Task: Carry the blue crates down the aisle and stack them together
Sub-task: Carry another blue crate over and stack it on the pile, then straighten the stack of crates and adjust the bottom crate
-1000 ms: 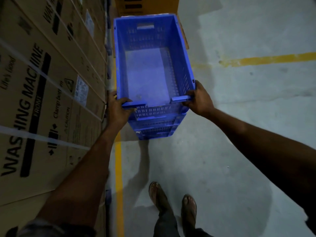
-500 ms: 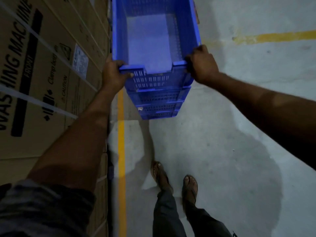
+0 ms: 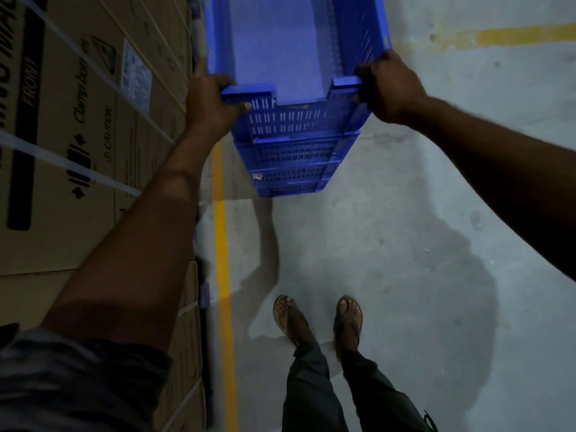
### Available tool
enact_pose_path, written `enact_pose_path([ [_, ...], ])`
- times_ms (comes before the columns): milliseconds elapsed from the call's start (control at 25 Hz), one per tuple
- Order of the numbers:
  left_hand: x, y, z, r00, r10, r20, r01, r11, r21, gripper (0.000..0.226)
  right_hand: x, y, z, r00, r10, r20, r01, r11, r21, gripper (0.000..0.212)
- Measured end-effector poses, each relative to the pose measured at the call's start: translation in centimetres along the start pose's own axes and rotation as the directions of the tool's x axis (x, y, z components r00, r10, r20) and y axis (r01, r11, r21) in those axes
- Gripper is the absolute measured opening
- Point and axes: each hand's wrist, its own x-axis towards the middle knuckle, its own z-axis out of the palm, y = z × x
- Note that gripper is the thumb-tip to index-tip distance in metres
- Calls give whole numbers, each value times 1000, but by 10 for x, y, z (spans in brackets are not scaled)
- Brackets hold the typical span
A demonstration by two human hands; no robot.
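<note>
Gripping the near rim of the blue crates, my left hand and right hand each curl round one corner. The nested stack hangs straight ahead, apparently off the floor. Its long axis runs away from me, and both hands are equally near.

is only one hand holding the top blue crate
No, the left hand and the right hand each grip a near corner of the rim of the top blue crate.
</note>
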Motion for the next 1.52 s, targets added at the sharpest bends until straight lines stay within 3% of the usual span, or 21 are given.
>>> enact_pose_path([
  [80,1,-2,3,1000,-14,11,14,1000,4,33,1,-1,0,1000,24,0,-24,1000,-9,20],
  [400,9,-14,12,998,3,59,-6,999,39,29,1,-3,7,999,48,-1,-48,999,-25,26],
  [600,-6,-20,26,997,65,41,-71,986,151,24,-6,5,15,997,-82,2,82,996,-37,16],
  [680,-8,-16,27,999,-13,42,5,983,184,22,-3,8,17,990,-141,3,141,989,-39,16],
  [760,-12,-10,25,996,-62,66,46,973,225,37,0,11,17,982,-189,17,190,980,-67,18],
  [880,-12,-5,19,999,2,47,-11,980,199,24,0,15,16,979,-191,65,197,975,-104,31],
  [1000,-16,19,13,987,-109,119,54,917,396,54,1,10,-4,954,-173,246,205,972,-115,51],
  [1080,-24,57,21,991,-70,111,1,849,528,69,3,12,-24,926,-200,319,243,965,-100,66],
  [1200,-27,136,55,972,81,222,-163,909,384,46,10,25,-52,914,-291,282,349,919,-182,72],
  [1280,-21,180,81,988,7,152,-50,957,284,35,25,45,-63,892,-335,303,430,835,-344,64],
  [1360,-12,191,98,986,-164,-30,166,962,215,43,48,64,-66,866,-377,329,493,757,-429,57],
  [1520,-37,158,144,918,-375,-127,388,917,98,42,79,90,-49,747,-592,302,664,683,-304,33],
])
